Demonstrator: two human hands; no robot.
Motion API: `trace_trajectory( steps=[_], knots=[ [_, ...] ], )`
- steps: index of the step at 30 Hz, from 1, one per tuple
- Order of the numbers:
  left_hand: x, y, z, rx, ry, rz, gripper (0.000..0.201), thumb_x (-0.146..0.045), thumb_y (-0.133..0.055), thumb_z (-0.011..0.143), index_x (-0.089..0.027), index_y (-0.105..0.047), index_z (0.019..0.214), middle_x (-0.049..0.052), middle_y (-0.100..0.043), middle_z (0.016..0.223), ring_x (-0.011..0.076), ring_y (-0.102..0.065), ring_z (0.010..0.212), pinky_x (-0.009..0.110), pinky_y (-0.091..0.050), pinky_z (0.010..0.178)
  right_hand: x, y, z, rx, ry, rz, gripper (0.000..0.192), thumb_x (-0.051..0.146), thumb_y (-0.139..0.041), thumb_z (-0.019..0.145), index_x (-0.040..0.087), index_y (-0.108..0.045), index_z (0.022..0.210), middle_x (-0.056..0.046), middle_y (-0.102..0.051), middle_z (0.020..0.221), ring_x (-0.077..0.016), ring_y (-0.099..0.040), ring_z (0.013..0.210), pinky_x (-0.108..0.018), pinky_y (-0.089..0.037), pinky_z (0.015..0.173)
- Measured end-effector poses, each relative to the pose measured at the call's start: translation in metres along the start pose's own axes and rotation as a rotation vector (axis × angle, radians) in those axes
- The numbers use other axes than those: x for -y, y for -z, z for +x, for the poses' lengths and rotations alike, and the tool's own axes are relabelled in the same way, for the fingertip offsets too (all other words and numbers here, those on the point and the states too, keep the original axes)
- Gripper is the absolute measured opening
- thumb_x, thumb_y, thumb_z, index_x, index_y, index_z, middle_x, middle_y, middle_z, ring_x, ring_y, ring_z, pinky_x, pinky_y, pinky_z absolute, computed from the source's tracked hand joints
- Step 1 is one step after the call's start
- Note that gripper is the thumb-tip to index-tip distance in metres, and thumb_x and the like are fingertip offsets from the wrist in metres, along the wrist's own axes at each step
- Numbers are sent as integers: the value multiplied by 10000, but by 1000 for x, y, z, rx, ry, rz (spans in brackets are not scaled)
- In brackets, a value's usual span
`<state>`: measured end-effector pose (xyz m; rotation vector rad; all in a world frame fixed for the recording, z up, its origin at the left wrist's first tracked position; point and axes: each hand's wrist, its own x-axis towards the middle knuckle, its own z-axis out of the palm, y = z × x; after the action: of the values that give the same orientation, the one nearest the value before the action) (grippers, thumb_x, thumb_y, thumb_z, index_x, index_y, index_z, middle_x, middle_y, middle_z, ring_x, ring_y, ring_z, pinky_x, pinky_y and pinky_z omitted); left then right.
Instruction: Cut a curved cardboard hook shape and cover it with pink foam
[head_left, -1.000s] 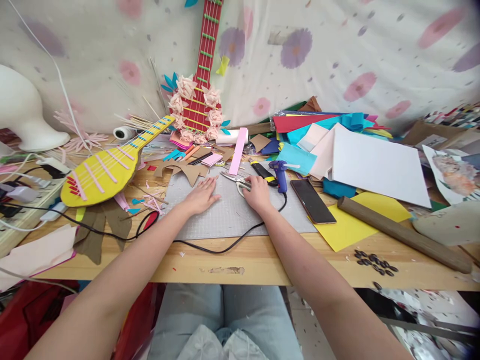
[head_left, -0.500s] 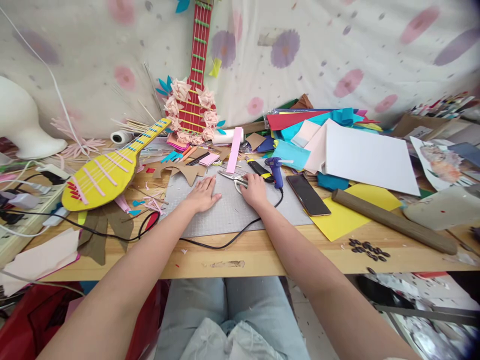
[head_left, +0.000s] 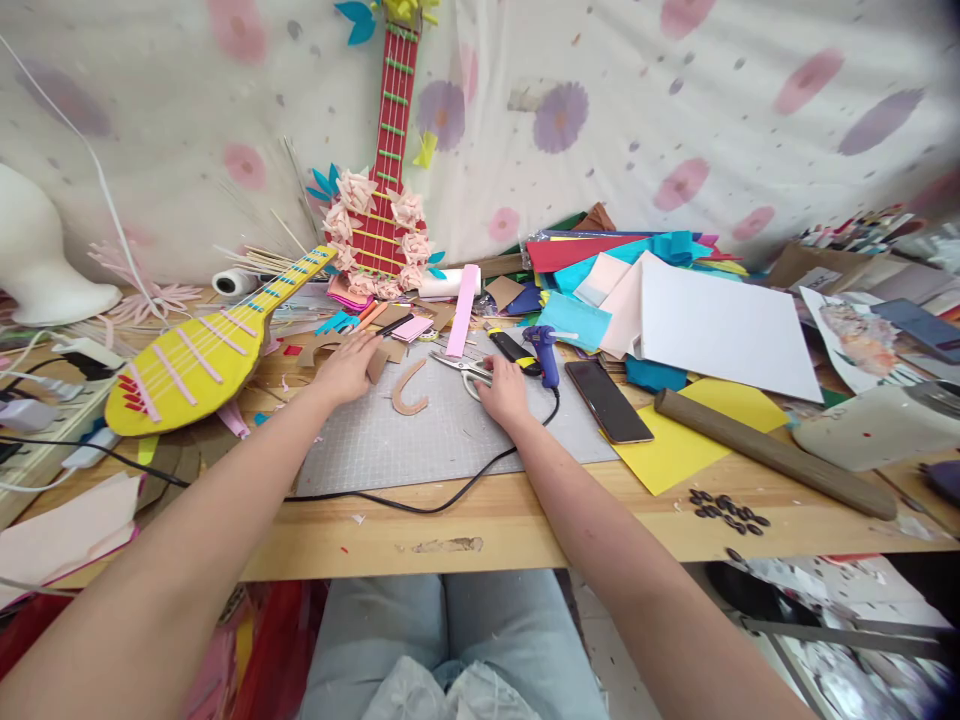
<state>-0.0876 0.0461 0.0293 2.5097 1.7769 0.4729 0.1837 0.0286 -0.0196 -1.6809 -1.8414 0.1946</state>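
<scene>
My left hand (head_left: 348,370) is at the far left part of the grey cutting mat (head_left: 360,455), its fingers closed on a brown cardboard scrap (head_left: 377,364) that partly shows beside them. Beside it, a curved, hook-shaped tan strip (head_left: 409,390) lies flat on the mat. My right hand (head_left: 504,388) rests on the mat with its fingers around the handles of metal scissors (head_left: 450,364). The blades point left. Just beyond that hand are a black and yellow utility knife (head_left: 514,350) and a blue glue gun (head_left: 543,355).
A black cable (head_left: 420,508) crosses the mat's front. To the right lie a phone (head_left: 609,400), yellow paper (head_left: 667,460), a brown roll (head_left: 772,450) and small dark pieces (head_left: 726,510). A yellow model lute (head_left: 187,370) and a red model instrument (head_left: 379,235) stand left and behind.
My left hand has moved left from the mat onto the cardboard scrap, uncovering the curved strip. My right hand stays at the scissors. The view has shifted slightly.
</scene>
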Motion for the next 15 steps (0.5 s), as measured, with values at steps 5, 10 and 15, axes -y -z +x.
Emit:
trace_trajectory(
  steps=[5, 10, 15],
  knots=[
    [6, 13, -8, 72, -51, 274, 478, -88, -435, 692, -130, -516, 1161, 149, -509, 1216, 285, -396, 1197, 440, -313, 986, -2, 0, 1, -4, 6, 10, 320, 235, -572, 706, 167, -494, 1009, -82, -592, 984, -233, -487, 937, -357, -359, 842],
    [9, 42, -18, 54, -49, 305, 486, -182, -461, 694, -174, -504, 1178, 109, -480, 1197, 257, -416, 1147, 362, -385, 913, -2, 1, 2, 10, -5, 7, 325, 238, -576, 702, 166, -499, 1009, -79, -596, 992, -233, -488, 945, -356, -361, 844],
    [21, 74, -15, 69, -40, 323, 506, -138, -456, 651, -129, -539, 1151, 100, -517, 1096, 226, -458, 1058, 331, -363, 921, -1, 1, 2, 16, -11, 8, 329, 224, -570, 698, 155, -509, 1014, -78, -597, 1005, -242, -485, 956, -354, -361, 852]
  ],
)
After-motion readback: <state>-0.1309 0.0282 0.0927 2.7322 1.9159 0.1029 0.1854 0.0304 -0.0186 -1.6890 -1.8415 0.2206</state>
